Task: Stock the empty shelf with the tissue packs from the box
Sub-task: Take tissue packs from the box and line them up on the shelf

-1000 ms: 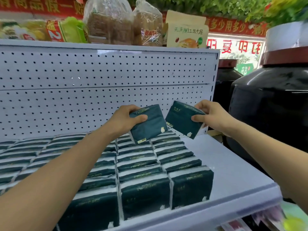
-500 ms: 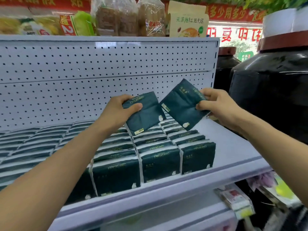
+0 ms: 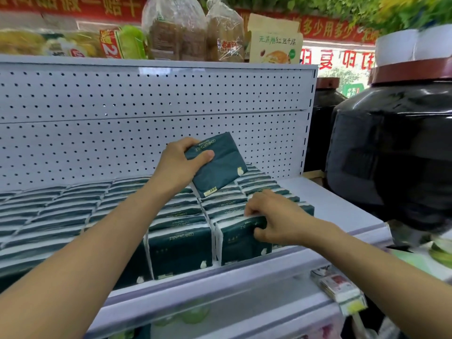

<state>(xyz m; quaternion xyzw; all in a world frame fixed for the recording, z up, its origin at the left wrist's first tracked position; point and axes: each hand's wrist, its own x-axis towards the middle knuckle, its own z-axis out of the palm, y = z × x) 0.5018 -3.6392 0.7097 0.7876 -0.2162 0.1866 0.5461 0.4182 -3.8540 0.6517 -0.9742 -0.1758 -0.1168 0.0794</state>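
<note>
— So, where's the left hand (image 3: 179, 165)?
— At twelve o'clock above the rows, fingers and thumb curled round a dark green plastic tissue pack (image 3: 216, 165).
— And the right hand (image 3: 274, 217)?
— At three o'clock, pinching the front dark green pack (image 3: 241, 243) standing on the white metal shelf (image 3: 337, 211).

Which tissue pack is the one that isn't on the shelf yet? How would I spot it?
Find the white shelf with its dotted back wall, filled with rows of dark green tissue packs. Above those rows, near the middle, the left hand grips one tissue pack. It is the only one up in the air and tilted, showing its whole flat face; the others stand packed edge-up.
</note>
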